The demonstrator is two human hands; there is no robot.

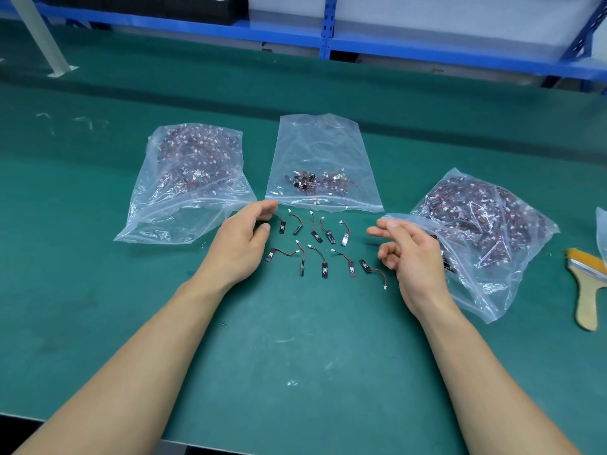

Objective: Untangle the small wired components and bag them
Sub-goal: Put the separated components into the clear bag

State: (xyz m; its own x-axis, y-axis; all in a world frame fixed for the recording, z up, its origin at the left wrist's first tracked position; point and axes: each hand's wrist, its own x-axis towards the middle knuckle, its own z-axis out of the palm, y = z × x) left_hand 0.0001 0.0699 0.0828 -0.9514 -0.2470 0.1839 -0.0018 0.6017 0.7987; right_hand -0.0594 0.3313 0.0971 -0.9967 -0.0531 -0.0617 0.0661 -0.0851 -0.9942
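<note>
Wired components point(324, 269) lie in two loose rows on the green table point(295, 356), spread out singly in the gap between our two hands. Farthest left, beyond our left hand, sits a clear zip bag point(184, 178) stuffed with a tangled mass of the same parts, its mouth facing us. Our left hand point(241, 238) hovers at the left end of the rows, thumb and fingers loosely curved and parted, holding nothing. Its fingertips are just beside the leftmost part of the far row; we cannot tell whether they touch its wire. Past the rows, just beyond both hands, a flatter middle bag point(323, 152) holds a small cluster of parts near its zip edge. Our right hand point(410, 251) hangs at the right end of the rows, forefinger reaching toward the parts, other fingers loosely curled, gripping nothing. The nearest part lies just beside its palm. Behind that hand a third bag point(486, 231) bulges with tangled parts. Well right of it lies a wooden-handled brush point(588, 284).
</note>
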